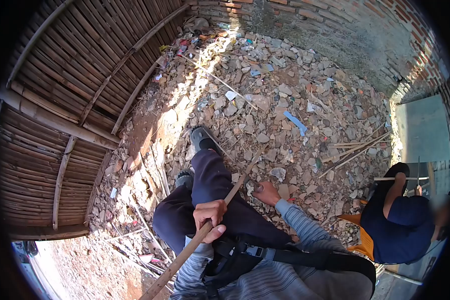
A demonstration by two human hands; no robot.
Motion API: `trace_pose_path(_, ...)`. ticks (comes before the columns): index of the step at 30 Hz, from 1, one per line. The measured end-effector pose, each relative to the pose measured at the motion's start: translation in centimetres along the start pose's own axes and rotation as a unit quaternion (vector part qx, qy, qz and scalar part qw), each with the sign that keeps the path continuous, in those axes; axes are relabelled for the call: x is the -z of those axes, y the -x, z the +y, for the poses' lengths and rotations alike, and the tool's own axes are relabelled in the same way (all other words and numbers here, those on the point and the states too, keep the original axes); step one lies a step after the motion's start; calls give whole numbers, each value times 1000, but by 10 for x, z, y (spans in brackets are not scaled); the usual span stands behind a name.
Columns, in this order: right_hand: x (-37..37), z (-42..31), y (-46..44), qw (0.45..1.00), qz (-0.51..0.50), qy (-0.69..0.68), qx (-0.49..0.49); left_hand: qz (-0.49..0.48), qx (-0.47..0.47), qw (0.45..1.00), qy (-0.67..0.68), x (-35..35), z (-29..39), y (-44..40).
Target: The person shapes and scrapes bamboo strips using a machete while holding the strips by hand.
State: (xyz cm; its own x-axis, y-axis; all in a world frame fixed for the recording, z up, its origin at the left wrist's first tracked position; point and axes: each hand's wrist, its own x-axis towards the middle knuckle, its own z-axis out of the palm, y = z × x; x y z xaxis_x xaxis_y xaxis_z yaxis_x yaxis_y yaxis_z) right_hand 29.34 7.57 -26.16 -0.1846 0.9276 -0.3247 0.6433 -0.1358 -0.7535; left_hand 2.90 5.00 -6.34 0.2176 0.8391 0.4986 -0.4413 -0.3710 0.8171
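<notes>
My left hand (210, 216) is wrapped around a long wooden pole (180, 261), which slants from the bottom edge up across my lap, its thin far end over the rubble. Low beside my leg, my right hand (267, 193) is closed on a small greyish object (251, 186). Its kind is hard to make out against the stones. The pole's upper part passes just left of that hand, apart from it. Both my shoes, the front one (203, 138) most visible, rest on broken stones.
Rubble (285, 90) with litter and a blue strip (295, 123) covers the ground. A bamboo wall (60, 120) stands left, a brick wall (330, 30) behind. Loose sticks (352, 155) lie to the right. Another person (397, 225) sits on an orange chair (366, 245), holding a thin strip.
</notes>
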Motion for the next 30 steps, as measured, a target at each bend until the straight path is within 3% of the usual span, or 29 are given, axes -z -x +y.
trace_pose_path(2, 6, -13, 1, 1000, -18, -2, 2, 1, -6, 1000, 0, -3, 1, 0)
trace_pose_path(4, 6, -17, 0, 998, -38, -44, 10, 88, -18, 995, -34, -10, 4, 1)
trace_pose_path(8, -11, -9, -8, 996, -22, -83, -34, 165, -52, 983, -59, -13, 0, 6)
trace_pose_path(18, -8, 2, 4, 993, 2, -115, -39, 165, -47, 974, -146, -7, 4, 4)
trace_pose_path(21, -17, 18, 3, 993, 12, -110, -33, 216, -42, 972, -81, -17, 7, 2)
trace_pose_path(25, -14, 13, 6, 994, -8, -88, -60, 203, 5, 977, -72, -16, 18, 2)
trace_pose_path(30, -11, 3, 9, 998, 25, -48, -34, 97, 23, 995, 10, -14, 22, -3)
